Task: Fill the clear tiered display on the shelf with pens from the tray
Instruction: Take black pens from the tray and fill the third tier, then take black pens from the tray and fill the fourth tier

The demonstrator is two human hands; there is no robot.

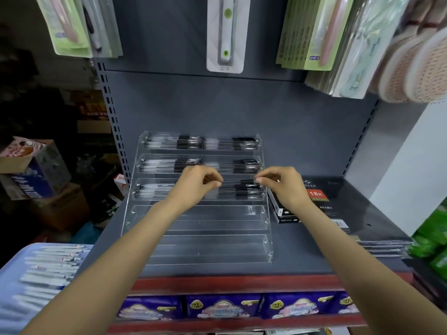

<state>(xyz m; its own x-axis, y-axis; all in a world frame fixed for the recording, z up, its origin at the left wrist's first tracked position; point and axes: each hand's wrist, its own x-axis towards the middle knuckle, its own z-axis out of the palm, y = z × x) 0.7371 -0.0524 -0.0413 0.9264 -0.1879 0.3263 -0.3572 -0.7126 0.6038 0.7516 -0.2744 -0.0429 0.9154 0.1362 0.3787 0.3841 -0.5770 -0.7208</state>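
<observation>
The clear tiered display point(198, 247) stands on the grey shelf point(314, 259). Its three upper tiers hold rows of black-capped pens point(200, 142); the two lower tiers hold none. Over the third tier, my left hand point(197, 183) pinches the left end of a pen point(238, 186) and my right hand point(281, 183) pinches its right end, holding it level just above the pens lying there. At the lower left, the blue tray point(14, 267) holds several white pens point(48, 269).
A black diary box point(321, 201) lies right of the display. Packaged goods hang above on the back panel point(225, 35). Cardboard boxes point(36, 170) are stacked at left, green packs point(433, 240) at right. Purple packets point(225, 308) fill the lower shelf.
</observation>
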